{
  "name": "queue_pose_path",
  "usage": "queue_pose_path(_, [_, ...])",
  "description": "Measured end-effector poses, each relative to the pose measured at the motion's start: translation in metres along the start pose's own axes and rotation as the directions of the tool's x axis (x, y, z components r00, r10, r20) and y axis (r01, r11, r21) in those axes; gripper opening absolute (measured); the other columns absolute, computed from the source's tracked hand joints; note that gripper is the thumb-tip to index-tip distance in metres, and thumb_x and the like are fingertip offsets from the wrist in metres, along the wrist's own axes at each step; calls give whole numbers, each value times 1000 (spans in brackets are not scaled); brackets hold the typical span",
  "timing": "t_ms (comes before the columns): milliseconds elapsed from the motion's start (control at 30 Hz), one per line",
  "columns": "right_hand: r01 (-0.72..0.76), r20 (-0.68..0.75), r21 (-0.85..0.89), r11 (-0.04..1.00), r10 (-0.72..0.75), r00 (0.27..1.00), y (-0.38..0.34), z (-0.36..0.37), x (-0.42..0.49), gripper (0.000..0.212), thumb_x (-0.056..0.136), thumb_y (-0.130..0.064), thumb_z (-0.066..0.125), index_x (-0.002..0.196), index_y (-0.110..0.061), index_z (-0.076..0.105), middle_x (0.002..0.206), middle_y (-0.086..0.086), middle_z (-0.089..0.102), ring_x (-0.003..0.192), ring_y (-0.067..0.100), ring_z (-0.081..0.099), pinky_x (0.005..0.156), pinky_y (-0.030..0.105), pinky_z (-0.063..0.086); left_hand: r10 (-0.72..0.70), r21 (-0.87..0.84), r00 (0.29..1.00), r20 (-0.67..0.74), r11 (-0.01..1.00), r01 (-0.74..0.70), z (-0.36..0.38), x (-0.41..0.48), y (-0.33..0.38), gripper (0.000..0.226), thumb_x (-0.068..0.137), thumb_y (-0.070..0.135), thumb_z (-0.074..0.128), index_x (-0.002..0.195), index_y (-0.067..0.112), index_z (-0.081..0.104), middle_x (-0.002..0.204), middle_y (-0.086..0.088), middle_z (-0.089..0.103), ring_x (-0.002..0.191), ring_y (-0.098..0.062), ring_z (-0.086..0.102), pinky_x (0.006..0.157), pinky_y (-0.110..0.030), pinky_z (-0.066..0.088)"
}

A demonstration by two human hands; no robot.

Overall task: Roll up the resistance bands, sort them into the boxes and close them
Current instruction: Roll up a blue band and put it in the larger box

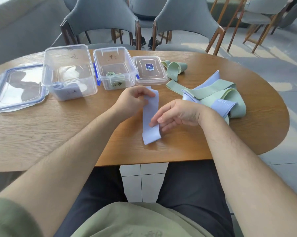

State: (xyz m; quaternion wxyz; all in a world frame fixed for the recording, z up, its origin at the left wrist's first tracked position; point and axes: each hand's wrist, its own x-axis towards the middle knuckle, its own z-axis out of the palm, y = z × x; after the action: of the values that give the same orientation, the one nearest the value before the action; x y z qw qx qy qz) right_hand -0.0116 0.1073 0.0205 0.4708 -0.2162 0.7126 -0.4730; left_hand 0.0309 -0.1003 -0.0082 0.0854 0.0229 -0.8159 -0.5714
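Head view: left hand and right hand pinch lavender band

Grey chairs behind sunlit wooden table.

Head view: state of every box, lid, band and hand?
Big box: open, lilac band inside.
Small box: open, rolled green band inside.
Big lid: off, on the table.
Small lid: off, on the table.
Held band: unrolled, between both hands.
Left hand: pinches its far end.
Right hand: holds its near part.
Pile: loose, unrolled.
Loose green band: unrolled, by small lid.
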Motion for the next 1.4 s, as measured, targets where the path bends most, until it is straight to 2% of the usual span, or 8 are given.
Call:
queue_pose_path(133, [-25,-69,-88,996,19,997,-2,-1,-7,28,92,-8,67,118,-15,73,118,-1,74,91,32,75,71,31,61,170,292,983,67,939,-182,-3,0,-13,40,75,-9,71,104,19,73,119,4,60,100,17,50,89,-5,37])
queue_pose_path(300, [25,-514,-158,987,-104,852,0,-9,17,13,93,-11,64,105,-14,68,89,7,71,49,15,62,40,22,41,130,400,991,6,908,-122,-8,0,-27,40,81,13,75,118,25,65,123,7,45,87,-9,55,82,-9,44])
queue_pose_path(433, [48,-654,-96,994,-99,750,7,-6,54,26,94,-4,58,120,-8,60,96,8,69,65,13,73,54,27,56,118,527,984,-132,849,-31,-7,5,-38,38,88,25,68,124,16,63,126,-3,54,113,-22,57,104,-32,46])
queue_pose_path(700, [39,-718,-111,993,-108,688,-5,-4,85,22,86,-15,64,108,-16,64,76,-2,74,68,15,75,74,39,64,212,516,974,-83,845,-140,-3,16,-35,33,88,11,68,121,6,66,117,-5,61,104,-18,60,96,-25,48])
queue_pose_path(833, [-2,-773,-215,977,-168,612,-3,-8,91,34,87,-22,61,121,-24,64,104,-13,70,95,12,70,86,30,55,213,520,967,-140,847,-111,1,21,-38,29,89,15,67,117,7,67,109,-2,60,94,-14,55,91,-21,43])
queue_pose_path(1000, [16,-742,-261,965,-211,637,-5,-12,102,41,91,-19,58,132,-21,61,121,-10,67,108,5,62,85,15,46,153,462,980,-130,884,-77,4,30,-38,31,89,17,70,118,7,67,116,0,62,95,-12,62,82,0,39])
queue_pose_path(1167, [51,-735,-287,957,-254,629,-5,-19,109,38,92,-14,58,130,-17,63,121,-7,67,106,3,60,99,21,47,186,517,974,-130,851,-93,8,39,-40,31,89,22,70,116,9,68,112,-5,67,104,-21,58,96,-30,47])
queue_pose_path(1400, [28,-772,-322,946,-280,571,4,-11,105,32,92,-15,54,122,-21,66,112,-13,69,103,3,64,94,23,50,242,504,959,-150,853,-137,6,33,-40,23,88,11,67,110,4,71,114,-6,67,96,-21,64,95,-32,52])
